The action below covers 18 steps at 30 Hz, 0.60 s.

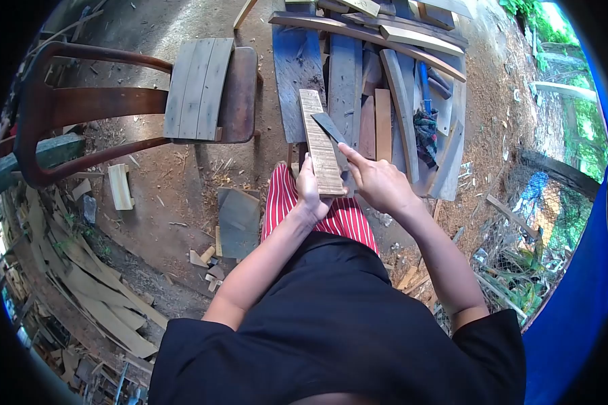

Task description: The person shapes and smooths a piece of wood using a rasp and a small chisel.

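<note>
A long, light-brown wooden board [326, 158] with dark cross lines on its face slants away from my body above my lap. My left hand [309, 188] is closed around its near left edge, thumb along the side. In my right hand [380, 181] is a flat dark-grey blade [327, 127], held with the index finger stretched along it. The blade lies across the board's face near its upper half, seemingly touching it. My right palm hides the tool's near end.
Ahead stands a plank-topped bench [344, 74] with curved wood strips, a blue-handled tool [425, 88] and a crumpled cloth [426, 135]. To the left, a wooden chair [246, 101] bears joined grey slats [197, 88]. Scrap planks [98, 283] and offcuts lie on the dirt floor.
</note>
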Tool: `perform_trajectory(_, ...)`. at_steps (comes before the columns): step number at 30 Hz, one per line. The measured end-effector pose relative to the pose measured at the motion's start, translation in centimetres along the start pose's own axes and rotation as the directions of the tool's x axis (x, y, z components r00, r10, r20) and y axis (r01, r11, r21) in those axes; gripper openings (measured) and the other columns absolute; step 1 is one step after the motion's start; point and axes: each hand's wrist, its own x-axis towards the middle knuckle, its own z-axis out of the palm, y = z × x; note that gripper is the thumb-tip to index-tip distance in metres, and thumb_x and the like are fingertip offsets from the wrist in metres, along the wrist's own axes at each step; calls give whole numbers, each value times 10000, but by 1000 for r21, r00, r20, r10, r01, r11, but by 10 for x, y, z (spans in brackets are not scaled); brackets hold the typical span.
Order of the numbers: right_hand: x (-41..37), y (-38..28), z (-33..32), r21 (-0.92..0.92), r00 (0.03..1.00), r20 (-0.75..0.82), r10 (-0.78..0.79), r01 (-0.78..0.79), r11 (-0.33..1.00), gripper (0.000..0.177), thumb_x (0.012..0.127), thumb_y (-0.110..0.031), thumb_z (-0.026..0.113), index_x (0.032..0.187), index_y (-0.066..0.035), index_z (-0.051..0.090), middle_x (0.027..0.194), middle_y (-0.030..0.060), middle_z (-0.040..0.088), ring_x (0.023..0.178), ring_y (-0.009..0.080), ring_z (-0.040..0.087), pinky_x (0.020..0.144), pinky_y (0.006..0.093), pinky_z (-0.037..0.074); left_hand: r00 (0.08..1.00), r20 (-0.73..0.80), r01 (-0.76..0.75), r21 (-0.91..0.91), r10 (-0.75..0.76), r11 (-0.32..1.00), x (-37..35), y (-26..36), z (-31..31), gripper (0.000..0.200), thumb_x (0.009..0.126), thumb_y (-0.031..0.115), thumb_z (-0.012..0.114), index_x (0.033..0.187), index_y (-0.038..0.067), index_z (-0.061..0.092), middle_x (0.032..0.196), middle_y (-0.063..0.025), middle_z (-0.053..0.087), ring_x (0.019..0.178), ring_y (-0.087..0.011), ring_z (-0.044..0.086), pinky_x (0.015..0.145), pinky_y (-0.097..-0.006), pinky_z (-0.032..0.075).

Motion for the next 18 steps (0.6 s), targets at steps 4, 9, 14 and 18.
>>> perform_trajectory(4, 56, 6, 10, 37, 997, 6, 81, -81, 996, 438, 998, -332, 344, 1425, -257, 404, 975, 259, 662, 896, 422, 647, 813, 518, 503, 999, 34, 4, 2, -4, 1000, 7, 1, 2, 494, 1017, 479, 190, 1116, 118, 513, 860, -62, 592, 693, -192, 604, 551, -406, 550)
perform_trajectory(9, 18, 1, -10, -9, 994, 68, 90, -89, 996, 463, 989, -327, 367, 1444, -237, 379, 992, 272, 654, 893, 417, 651, 818, 510, 505, 1000, -23, 20, -6, -20, 1000, 3, 6, 2, 522, 1006, 529, 204, 1121, 113, 498, 855, -88, 584, 670, -206, 594, 557, -426, 541)
perform_trajectory(14, 48, 1, -8, 139, 996, 28, 89, -92, 986, 453, 993, -284, 356, 1437, -208, 400, 818, 237, 681, 573, 339, 661, 681, 475, 542, 999, 3, 38, -22, -38, 999, 8, -2, -8, 517, 1005, 529, 213, 1140, 117, 495, 873, -97, 593, 687, -202, 598, 555, -427, 551)
perform_trajectory(18, 40, 20, 6, -15, 995, -79, -62, 61, 998, 449, 990, -269, 367, 1432, -198, 405, 831, 270, 663, 685, 402, 665, 737, 504, 521, 994, -105, 43, 15, -41, 999, 1, 7, 7, 524, 1008, 521, 202, 1101, 120, 527, 858, -102, 606, 640, -206, 586, 590, -421, 511)
